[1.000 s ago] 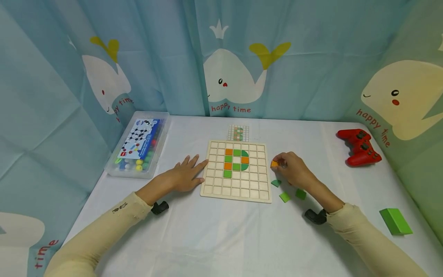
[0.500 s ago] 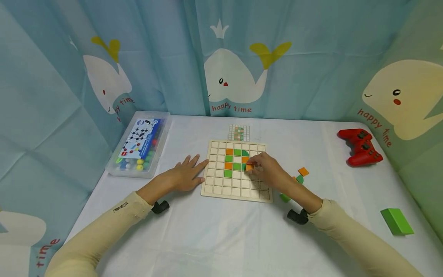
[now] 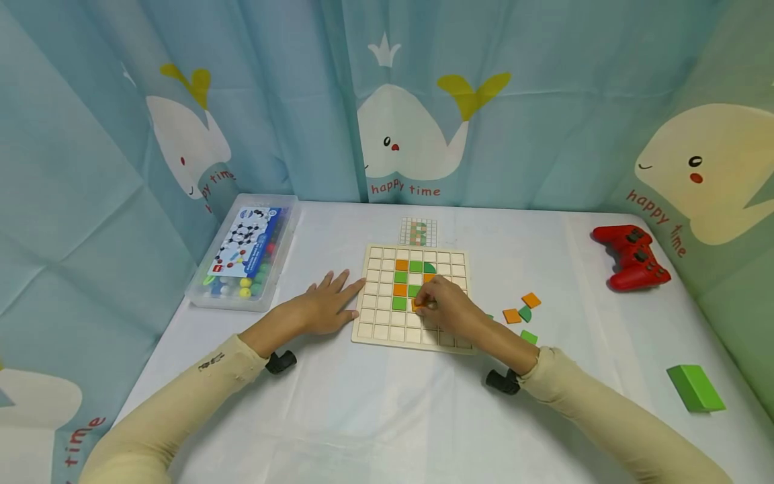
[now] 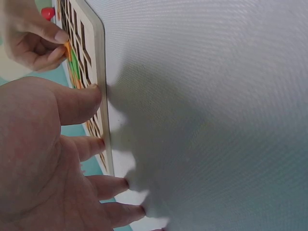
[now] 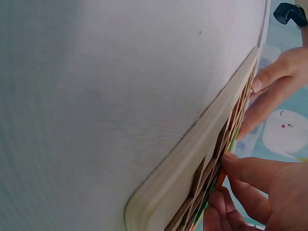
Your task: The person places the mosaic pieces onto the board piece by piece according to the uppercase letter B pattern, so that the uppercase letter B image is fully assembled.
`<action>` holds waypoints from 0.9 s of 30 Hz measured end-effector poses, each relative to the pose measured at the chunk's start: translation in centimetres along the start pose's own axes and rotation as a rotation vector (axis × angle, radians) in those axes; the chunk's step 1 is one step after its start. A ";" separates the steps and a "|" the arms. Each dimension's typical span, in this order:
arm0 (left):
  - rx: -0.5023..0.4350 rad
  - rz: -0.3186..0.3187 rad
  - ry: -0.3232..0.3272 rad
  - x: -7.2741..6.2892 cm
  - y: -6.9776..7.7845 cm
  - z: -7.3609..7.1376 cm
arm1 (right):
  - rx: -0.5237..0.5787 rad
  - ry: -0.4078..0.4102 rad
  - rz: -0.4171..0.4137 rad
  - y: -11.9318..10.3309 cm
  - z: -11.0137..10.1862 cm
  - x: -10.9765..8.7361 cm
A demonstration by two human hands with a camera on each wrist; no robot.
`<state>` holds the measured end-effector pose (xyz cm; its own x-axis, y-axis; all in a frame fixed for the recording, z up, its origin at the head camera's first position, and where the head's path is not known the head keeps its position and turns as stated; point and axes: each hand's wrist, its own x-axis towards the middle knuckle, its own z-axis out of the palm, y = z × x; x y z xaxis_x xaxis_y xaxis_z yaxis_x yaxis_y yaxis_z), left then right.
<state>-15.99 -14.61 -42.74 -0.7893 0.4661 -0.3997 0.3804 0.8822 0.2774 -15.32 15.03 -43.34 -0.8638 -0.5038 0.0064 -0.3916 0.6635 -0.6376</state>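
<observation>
A wooden grid board lies on the white table, with orange and green tiles set in several of its cells. My right hand pinches an orange square tile at the board, just right of the lowest green tile. In the right wrist view, thumb and fingers hold that orange tile at the grid. My left hand lies with fingers spread, its thumb and forefinger touching the board's left edge. The right hand covers part of the pattern's right side.
Loose orange tiles and green tiles lie right of the board. Behind it is a printed pattern card. A clear plastic box stands at left; a red game controller and a green block are at right.
My right hand has moved left from the loose tiles onto the board, carrying the orange tile to a cell beside the lowest green tile. The left hand has stayed put.
</observation>
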 end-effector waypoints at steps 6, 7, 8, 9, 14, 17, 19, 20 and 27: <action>0.000 -0.003 -0.008 0.0 0.2 -0.1 | -0.001 -0.019 0.002 -0.1 0.0 -0.1; -0.003 -0.004 -0.010 -0.1 0.2 -0.1 | -0.003 -0.024 -0.005 -0.1 0.0 -0.1; -0.003 -0.005 -0.011 -0.1 0.2 -0.1 | -0.007 -0.027 -0.016 -0.1 0.0 -0.1; -0.004 -0.005 -0.011 -0.1 0.3 -0.1 | -0.012 -0.030 -0.025 -0.1 0.0 -0.1; -0.011 -0.009 -0.011 -0.2 0.4 -0.3 | -0.026 -0.026 -0.052 0.0 -0.1 -0.1; -0.013 -0.008 -0.007 -0.2 0.4 -0.2 | -0.034 -0.019 -0.055 0.1 -0.1 -0.1; -0.018 -0.006 -0.005 -0.2 0.4 -0.2 | -0.035 -0.014 -0.045 0.2 -0.2 -0.1; -0.019 -0.006 -0.004 -0.2 0.3 -0.2 | -0.027 -0.012 -0.031 0.4 -0.4 -0.2; -0.009 -0.013 -0.004 -0.1 0.2 -0.1 | -0.035 -0.037 0.115 2.2 -4.2 -2.2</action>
<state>-15.92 -14.50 -42.61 -0.7919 0.4553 -0.4069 0.3663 0.8874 0.2800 -15.63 19.94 -41.49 -0.8915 -0.4432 -0.0940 -0.3025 0.7367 -0.6048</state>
